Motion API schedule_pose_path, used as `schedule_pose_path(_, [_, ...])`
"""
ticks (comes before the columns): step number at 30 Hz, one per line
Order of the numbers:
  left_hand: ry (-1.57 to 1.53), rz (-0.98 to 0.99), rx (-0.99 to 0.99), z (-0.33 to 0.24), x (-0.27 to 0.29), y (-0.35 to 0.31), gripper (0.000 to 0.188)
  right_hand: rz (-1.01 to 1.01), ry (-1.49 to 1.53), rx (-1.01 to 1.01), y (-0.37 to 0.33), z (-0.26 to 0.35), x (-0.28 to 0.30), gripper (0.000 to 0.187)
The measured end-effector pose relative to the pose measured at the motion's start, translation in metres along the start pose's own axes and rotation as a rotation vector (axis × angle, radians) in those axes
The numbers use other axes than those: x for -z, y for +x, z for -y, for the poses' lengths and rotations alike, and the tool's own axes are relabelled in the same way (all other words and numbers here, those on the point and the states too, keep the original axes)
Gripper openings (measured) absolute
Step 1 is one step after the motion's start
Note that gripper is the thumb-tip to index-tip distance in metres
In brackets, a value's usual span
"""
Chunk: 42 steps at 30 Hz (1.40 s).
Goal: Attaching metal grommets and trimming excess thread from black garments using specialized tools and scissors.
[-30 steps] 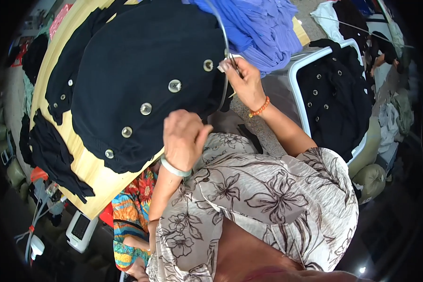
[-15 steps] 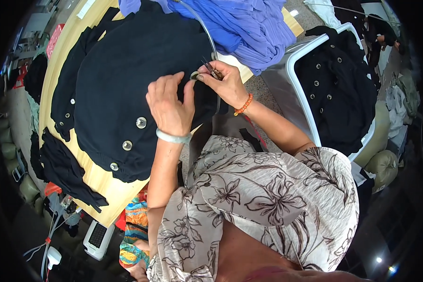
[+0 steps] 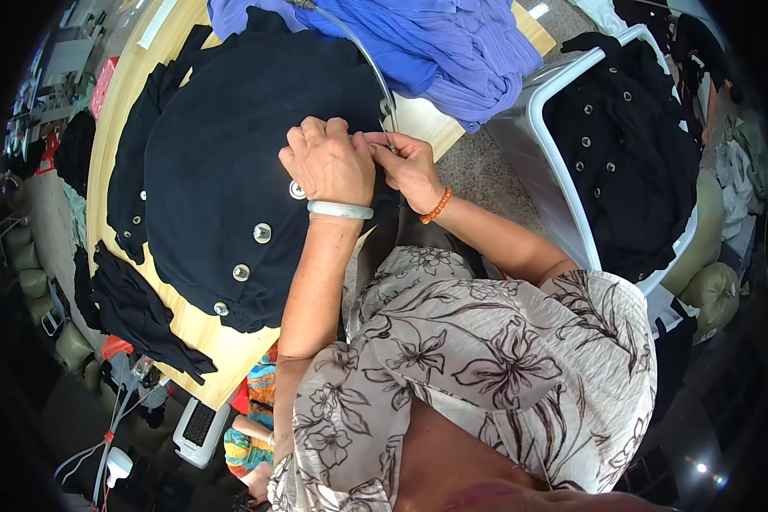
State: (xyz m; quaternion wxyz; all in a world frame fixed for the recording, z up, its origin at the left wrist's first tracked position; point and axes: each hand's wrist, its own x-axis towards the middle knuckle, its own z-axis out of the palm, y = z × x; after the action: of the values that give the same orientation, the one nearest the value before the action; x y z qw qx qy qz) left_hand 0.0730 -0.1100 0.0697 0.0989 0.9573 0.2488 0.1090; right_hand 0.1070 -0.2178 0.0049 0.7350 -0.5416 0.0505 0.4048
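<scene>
A black garment [image 3: 222,154] lies spread on the wooden table, with a row of shiny round buttons [image 3: 262,232] along its near side. Above its right edge my two hands meet. My left hand [image 3: 331,166] is closed, its knuckles up and its fingertips hidden; what it pinches cannot be made out. It lies just above one button [image 3: 297,189], partly covering it. My right hand [image 3: 411,171] is closed in a pinch beside it, with small thread snips [image 3: 391,141] held in the fingers, mostly hidden now.
Purple-blue fabric [image 3: 461,68] is heaped at the table's far side, beside a curved, thin tube [image 3: 367,55]. A grey bin [image 3: 563,205] at right holds black buttoned garments [image 3: 614,154]. More black cloth [image 3: 136,299] lies at the table's left. A person's colourful sleeve [image 3: 246,450] shows below the table [image 3: 230,363].
My left hand has turned over and curled, moving right against my right hand. The pale green-rimmed button seen between the fingers is now hidden, and another button shows below my left hand.
</scene>
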Motion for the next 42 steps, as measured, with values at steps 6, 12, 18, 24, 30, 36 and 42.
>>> schedule_pose_path(6, [0.159, 0.023, -0.033, -0.005, -0.002, 0.000, 0.017, 0.011, -0.033, 0.027, -0.004, 0.007, 0.006, 0.018])
schedule_pose_path(12, [0.054, -0.051, -0.047, 0.002, -0.008, -0.006, 0.011, 0.001, -0.114, 0.116, 0.000, 0.002, 0.027, 0.018])
schedule_pose_path(18, [-0.205, -0.148, -0.051, 0.005, -0.002, -0.015, 0.006, 0.097, -0.309, 0.244, 0.002, 0.004, 0.039, 0.024])
schedule_pose_path(24, [-0.343, -0.197, -0.142, 0.010, 0.005, -0.030, 0.012, 0.248, -0.481, 0.237, -0.001, 0.035, 0.045, 0.032])
schedule_pose_path(30, [-0.377, -0.224, -0.130, 0.014, 0.006, -0.043, 0.015, 0.393, -0.789, 0.281, -0.001, 0.062, 0.044, 0.031])
schedule_pose_path(36, [-0.341, -0.187, -0.140, 0.020, 0.005, -0.050, 0.016, 0.376, -0.846, 0.246, 0.007, 0.060, 0.045, 0.025])
schedule_pose_path(42, [-0.266, -0.177, -0.187, 0.016, 0.007, -0.052, 0.018, 0.178, -0.644, 0.237, 0.016, 0.052, 0.030, 0.034])
